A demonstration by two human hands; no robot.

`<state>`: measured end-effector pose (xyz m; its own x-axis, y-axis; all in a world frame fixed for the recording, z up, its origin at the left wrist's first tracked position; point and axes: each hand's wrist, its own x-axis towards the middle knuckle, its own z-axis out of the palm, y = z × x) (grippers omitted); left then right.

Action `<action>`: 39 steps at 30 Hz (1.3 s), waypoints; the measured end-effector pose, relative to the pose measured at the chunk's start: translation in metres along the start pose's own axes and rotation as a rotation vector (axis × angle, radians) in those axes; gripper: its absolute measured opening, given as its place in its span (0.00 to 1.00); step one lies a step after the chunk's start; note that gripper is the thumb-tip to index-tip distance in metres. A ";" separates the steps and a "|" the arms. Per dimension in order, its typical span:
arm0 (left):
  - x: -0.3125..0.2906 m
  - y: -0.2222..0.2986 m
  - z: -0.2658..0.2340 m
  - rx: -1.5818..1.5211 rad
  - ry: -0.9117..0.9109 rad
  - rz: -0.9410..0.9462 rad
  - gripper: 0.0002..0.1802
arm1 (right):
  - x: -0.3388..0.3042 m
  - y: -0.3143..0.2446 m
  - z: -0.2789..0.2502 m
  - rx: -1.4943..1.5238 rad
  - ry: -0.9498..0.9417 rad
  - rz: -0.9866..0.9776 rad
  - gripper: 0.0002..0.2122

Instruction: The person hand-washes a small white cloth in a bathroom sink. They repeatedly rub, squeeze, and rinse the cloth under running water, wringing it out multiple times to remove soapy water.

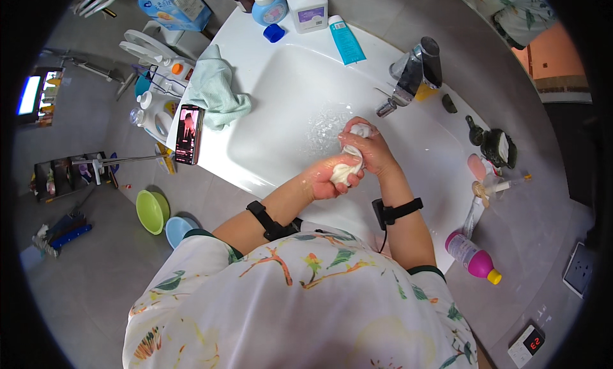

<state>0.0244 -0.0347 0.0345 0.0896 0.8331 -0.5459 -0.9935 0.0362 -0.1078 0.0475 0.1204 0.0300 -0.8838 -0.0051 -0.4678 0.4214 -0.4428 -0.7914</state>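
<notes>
A twisted, wet, cream-white cloth (348, 167) is bunched between my two hands over the white sink (271, 113). My left hand (322, 175) is closed round its lower end, nearer my body. Gripping the upper end is my right hand (377, 153), with white cloth showing between the fingers. Water with bubbles (327, 129) lies in the basin just beyond the hands. The chrome faucet (415, 72) stands to the far right of them, its spout pointing toward the basin. Both wrists wear black straps.
On the left rim lie a pale green towel (217, 88) and a phone (189, 134) with a lit screen. Bottles, including a white pump bottle (308, 10), and a teal tube (347, 40) line the back. A pink bottle (472, 256) lies at right. Green (152, 212) and blue basins (179, 231) sit lower left.
</notes>
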 end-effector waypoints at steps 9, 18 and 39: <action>0.053 -0.021 -0.036 1.452 0.614 0.559 0.09 | 0.027 0.043 0.006 -1.131 0.329 0.084 0.15; -0.003 0.004 0.012 0.472 0.058 0.174 0.10 | 0.010 -0.005 -0.007 0.047 -0.086 -0.092 0.34; -0.017 -0.014 0.040 0.726 0.277 0.281 0.08 | -0.012 -0.035 0.056 -0.246 0.150 -0.022 0.19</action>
<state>0.0335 -0.0277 0.0782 -0.2493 0.7014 -0.6678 -0.7708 0.2737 0.5752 0.0324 0.0857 0.0854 -0.8609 0.1432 -0.4882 0.4555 -0.2108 -0.8649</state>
